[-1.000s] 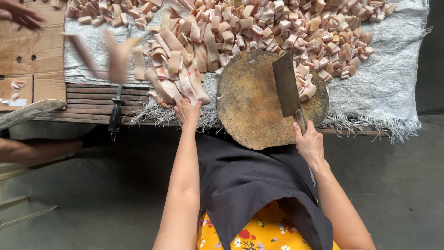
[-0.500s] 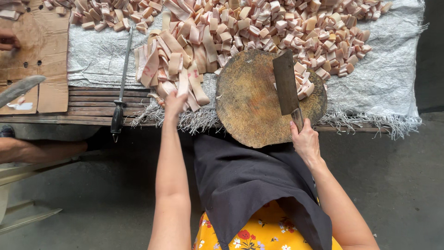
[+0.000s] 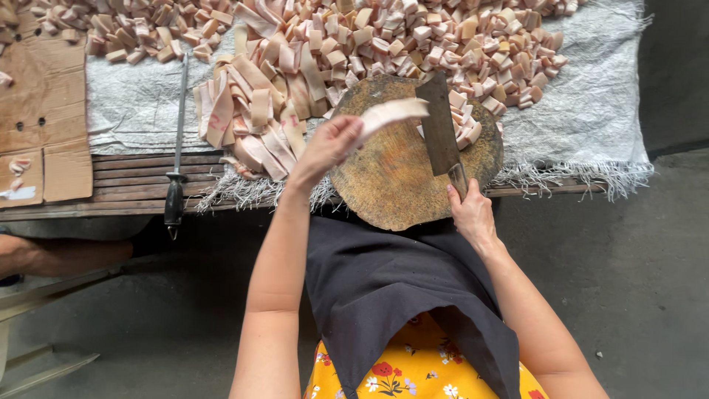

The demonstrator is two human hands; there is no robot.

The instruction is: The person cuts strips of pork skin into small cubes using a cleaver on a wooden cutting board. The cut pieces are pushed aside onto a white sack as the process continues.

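Note:
My left hand holds a long pale strip of pork fat above the round wooden chopping board. My right hand grips the handle of a cleaver, whose blade lies flat across the board's right half. To the left of the board lies a heap of long fat strips. Behind the board spreads a large pile of cut pinkish cubes.
A grey woven sheet covers the slatted wooden table. A sharpening steel lies on the left. Cardboard pieces sit at the far left. Another person's arm shows low on the left. A dark apron covers my lap.
My left hand has lifted a strip out of the heap and carried it right, over the board. The right hand and cleaver have stayed in place.

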